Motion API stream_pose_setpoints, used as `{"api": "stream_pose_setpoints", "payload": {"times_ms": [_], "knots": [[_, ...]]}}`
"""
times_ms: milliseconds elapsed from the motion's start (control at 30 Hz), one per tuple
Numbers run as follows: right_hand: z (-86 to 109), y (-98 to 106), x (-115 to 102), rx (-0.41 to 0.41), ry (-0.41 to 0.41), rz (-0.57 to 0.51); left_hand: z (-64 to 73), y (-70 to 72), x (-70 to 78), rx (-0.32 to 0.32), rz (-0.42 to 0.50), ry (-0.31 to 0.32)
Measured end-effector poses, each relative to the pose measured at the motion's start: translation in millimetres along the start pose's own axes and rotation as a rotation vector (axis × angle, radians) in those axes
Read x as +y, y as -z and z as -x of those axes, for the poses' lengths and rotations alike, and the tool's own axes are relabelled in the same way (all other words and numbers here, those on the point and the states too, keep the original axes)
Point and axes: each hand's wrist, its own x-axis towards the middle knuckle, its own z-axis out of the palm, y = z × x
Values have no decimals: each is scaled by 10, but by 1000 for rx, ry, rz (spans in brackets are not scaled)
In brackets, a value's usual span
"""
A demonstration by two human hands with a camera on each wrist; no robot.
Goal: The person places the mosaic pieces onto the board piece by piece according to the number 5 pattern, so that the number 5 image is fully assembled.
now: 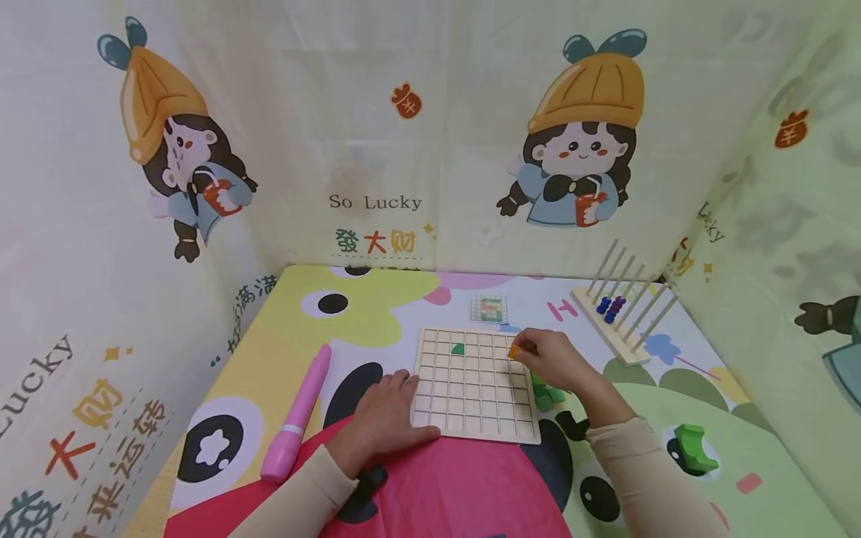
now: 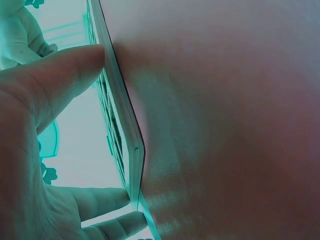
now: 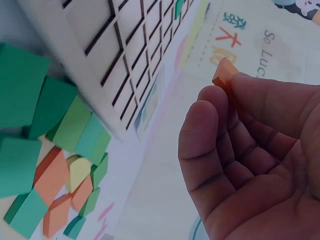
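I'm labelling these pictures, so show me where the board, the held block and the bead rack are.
Board (image 1: 472,389), head view: bare squares near its middle.
Held block (image 3: 227,70), right wrist view: its exposed orange end.
Bead rack (image 1: 613,331), head view: its base.

Head view forward and down, wrist views close up, gridded board (image 1: 474,391) in all

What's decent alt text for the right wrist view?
The person's right-hand grip pinches a small orange block. At upper left is a gridded board; loose green, orange and yellow blocks lie beside it at the left. A printed cloth shows behind.
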Motion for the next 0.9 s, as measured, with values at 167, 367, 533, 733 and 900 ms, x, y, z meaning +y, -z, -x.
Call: {"api": "stream_pose_setpoints", "payload": {"times_ms": [167, 367, 533, 733, 900], "knots": [[-65, -42, -33, -19, 8, -7, 10, 17, 11, 0, 6, 3], [-164, -94, -114, -53, 20, -14, 7, 7, 15, -8, 9, 0], [-293, -176, -204, -104, 38, -42, -3, -17, 1, -12, 0, -2], [-434, -328, -290, -163, 51, -50, -2, -23, -1, -19, 9, 1], [-534, -429, -339, -172, 100, -34, 0, -19, 13, -23, 10, 0]]}}
